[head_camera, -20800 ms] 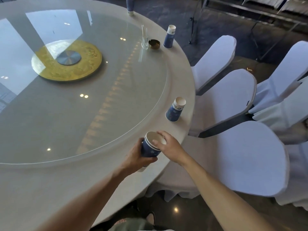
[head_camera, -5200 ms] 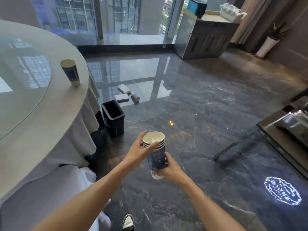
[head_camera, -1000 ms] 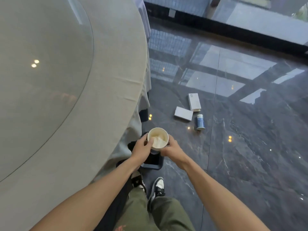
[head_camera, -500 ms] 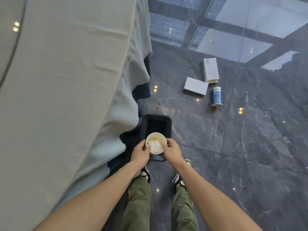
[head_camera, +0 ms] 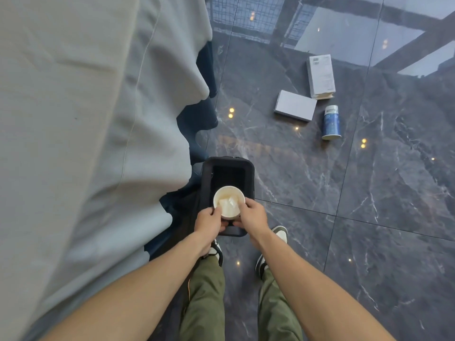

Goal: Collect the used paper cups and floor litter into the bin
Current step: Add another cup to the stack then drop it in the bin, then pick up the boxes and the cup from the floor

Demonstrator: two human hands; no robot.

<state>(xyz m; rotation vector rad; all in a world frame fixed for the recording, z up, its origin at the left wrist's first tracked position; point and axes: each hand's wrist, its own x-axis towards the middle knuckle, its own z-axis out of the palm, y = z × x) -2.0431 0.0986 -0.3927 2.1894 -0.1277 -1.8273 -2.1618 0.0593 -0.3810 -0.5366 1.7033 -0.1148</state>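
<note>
Since the frame half a second earlier the cup stack (head_camera: 229, 202) has been carried further over the mouth of the bin (head_camera: 250, 173), and the view has been tipped more steeply downward; the stack is gripped from both sides, the left hand (head_camera: 209, 221) closed on its near-left wall and the right hand (head_camera: 252, 217) closed on its near-right wall.

The bin's opening is narrow, and only its near half lies under the grip; a release here could catch the near rim and tip the stack onto the floor (head_camera: 369, 193); the crumpled tissue (head_camera: 227, 202) could spill out.

The top cup is seen from above: a pale rim, a cream interior. Beyond the grip, to the right, two flat boxes (head_camera: 295, 105) and a blue cup (head_camera: 331, 122) lie uncollected.
</note>
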